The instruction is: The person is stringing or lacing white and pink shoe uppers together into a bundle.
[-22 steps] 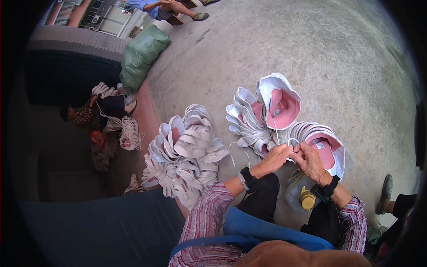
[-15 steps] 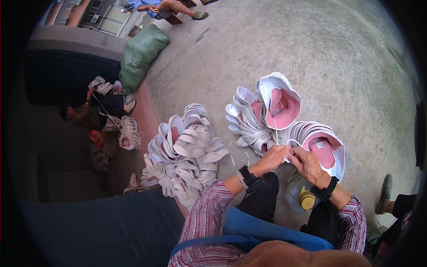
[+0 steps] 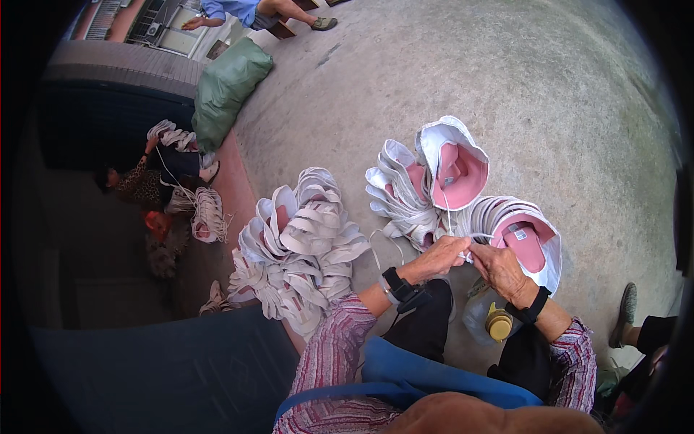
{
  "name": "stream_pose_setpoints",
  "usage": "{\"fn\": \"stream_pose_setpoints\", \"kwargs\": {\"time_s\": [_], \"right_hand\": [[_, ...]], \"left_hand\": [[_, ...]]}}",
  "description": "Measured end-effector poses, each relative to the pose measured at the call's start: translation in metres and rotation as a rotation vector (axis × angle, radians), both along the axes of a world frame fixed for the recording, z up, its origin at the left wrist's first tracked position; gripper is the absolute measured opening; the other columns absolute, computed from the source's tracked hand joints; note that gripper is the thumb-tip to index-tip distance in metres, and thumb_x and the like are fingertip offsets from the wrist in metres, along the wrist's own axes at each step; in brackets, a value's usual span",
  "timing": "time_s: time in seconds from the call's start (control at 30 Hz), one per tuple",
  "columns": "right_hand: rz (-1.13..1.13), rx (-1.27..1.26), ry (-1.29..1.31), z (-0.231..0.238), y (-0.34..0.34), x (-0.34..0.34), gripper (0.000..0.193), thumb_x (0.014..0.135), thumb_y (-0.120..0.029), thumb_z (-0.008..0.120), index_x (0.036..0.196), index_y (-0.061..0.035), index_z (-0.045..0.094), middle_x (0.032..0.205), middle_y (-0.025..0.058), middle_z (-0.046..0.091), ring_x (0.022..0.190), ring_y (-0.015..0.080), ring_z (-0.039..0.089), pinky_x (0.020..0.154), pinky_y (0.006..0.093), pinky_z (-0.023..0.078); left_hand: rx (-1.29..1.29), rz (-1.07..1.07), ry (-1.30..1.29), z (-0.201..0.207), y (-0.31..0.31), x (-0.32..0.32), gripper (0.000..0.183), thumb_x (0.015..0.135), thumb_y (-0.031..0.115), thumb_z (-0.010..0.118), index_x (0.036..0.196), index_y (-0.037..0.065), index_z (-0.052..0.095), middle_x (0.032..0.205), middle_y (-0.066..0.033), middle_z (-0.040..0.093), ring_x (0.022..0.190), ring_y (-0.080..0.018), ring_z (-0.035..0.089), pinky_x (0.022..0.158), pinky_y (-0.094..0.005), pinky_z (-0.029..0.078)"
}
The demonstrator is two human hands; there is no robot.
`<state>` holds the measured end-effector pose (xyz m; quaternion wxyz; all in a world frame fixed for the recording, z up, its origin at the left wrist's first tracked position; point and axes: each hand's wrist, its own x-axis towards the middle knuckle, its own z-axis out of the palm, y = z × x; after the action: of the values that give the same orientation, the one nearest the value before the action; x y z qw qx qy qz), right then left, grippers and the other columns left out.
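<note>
My left hand [image 3: 444, 255] and my right hand [image 3: 499, 269] are close together, each with fingers closed on a thin white cord [image 3: 449, 214]. One length of the cord rises to a white shoe upper [image 3: 428, 152] with a pink inside, in the far stack. Just beyond my right hand curves another row of nested shoe uppers [image 3: 491, 215], the front one showing its pink insole [image 3: 525, 246]. A loose cord end [image 3: 374, 249] trails left of my left hand. The fingertips hide how the cord is looped between them.
A heap of white shoe uppers [image 3: 303, 246] lies to my left. Below my right wrist stands a clear plastic jug with a yellow cap [image 3: 499, 324]. A green sack [image 3: 230, 90] leans farther off. A co-worker [image 3: 137, 181] handles similar uppers at left; another person [image 3: 249, 13] sits at the top.
The cord loop above my right hand has flattened, and my left hand has shifted slightly left. The seated person at the top has stretched out an arm; the co-worker's hand at left has risen.
</note>
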<state>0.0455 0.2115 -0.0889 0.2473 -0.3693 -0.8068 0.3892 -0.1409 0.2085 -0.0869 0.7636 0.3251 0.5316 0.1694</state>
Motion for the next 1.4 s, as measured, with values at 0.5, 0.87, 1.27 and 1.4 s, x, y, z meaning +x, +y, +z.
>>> {"fn": "stream_pose_setpoints", "kwargs": {"time_s": [0.5,0.87,1.27,1.4], "right_hand": [[-0.03,0.009,-0.15,-0.005,-0.003,0.0,0.007,0.079,-0.005,0.053,0.08,-0.0011,0.047,0.068,0.0178,0.053,0.062,0.0354,0.056,0.054,0.0426,0.043],[-0.093,-0.129,-0.062,-0.016,-0.004,0.0,0.011,0.078,-0.002,0.05,0.088,0.0004,0.047,0.08,0.0213,0.05,0.072,0.0402,0.053,0.063,0.0445,0.043],[-0.037,-1.21,0.443,-0.018,0.0,0.016,0.013,0.09,-0.016,0.049,0.088,-0.0055,0.055,0.07,-0.0028,0.052,0.064,0.0053,0.048,0.058,0.0193,0.039],[-0.023,-1.268,0.545,-0.024,0.0,0.016,0.013,0.089,-0.016,0.051,0.09,-0.0049,0.057,0.072,-0.0021,0.054,0.062,0.0047,0.049,0.057,0.0173,0.04]], "left_hand": [[0.655,-0.222,0.313,-0.01,-0.014,0.004,0.019,0.085,0.018,0.051,0.092,0.001,0.051,0.071,-0.0099,0.053,0.066,-0.0142,0.05,0.061,-0.0304,0.041],[0.591,-0.152,0.401,-0.004,-0.013,0.008,0.02,0.081,0.016,0.052,0.09,-0.002,0.049,0.074,-0.0193,0.058,0.072,-0.031,0.06,0.066,-0.0381,0.045],[0.688,-0.15,0.469,0.001,-0.018,0.013,0.02,0.08,0.01,0.055,0.091,0.002,0.041,0.069,-0.0192,0.054,0.069,-0.0391,0.057,0.059,-0.0424,0.043],[0.844,-0.137,0.394,-0.001,-0.019,0.011,0.019,0.079,0.006,0.056,0.09,0.002,0.041,0.067,-0.0183,0.051,0.066,-0.0386,0.057,0.054,-0.0407,0.042]]}}
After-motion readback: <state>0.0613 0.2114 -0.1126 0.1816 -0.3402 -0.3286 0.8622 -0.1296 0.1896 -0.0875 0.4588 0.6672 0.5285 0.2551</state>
